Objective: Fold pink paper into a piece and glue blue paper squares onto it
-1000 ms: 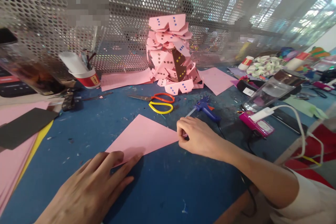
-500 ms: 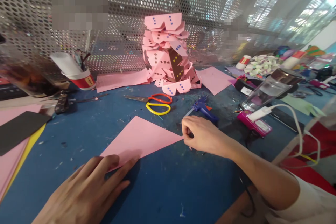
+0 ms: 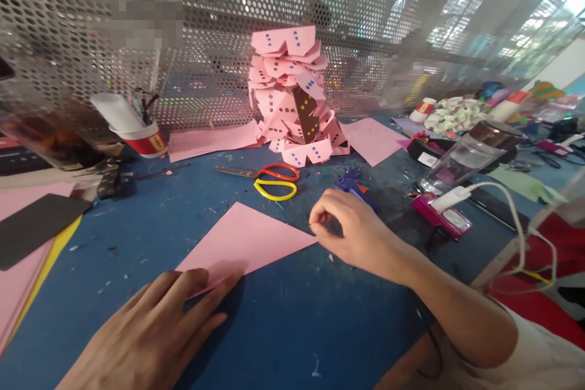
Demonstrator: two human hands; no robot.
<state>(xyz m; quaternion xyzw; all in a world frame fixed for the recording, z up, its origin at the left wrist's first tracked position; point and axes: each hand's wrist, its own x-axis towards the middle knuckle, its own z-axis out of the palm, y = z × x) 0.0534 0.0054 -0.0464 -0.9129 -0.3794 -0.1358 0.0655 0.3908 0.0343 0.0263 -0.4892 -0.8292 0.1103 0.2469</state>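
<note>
paper [image 3: 242, 244]: pink triangle, flat on counter [image 3: 292, 329], right tip free
left hand [image 3: 150, 329]: fingers spread flat, pressing near corner
right hand [image 3: 351, 231]: fingers pinched shut, nothing seen held, just above tip
room: bare counter in front; scissors [image 3: 274, 180], glue gun [image 3: 350, 181] behind

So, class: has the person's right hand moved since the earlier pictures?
Yes. The right hand has lifted off the pink paper at its right corner, going back towards the glue gun.

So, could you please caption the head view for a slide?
Left hand rests on a pink paper triangle on the blue table; right hand pinched beside its tip.
</note>
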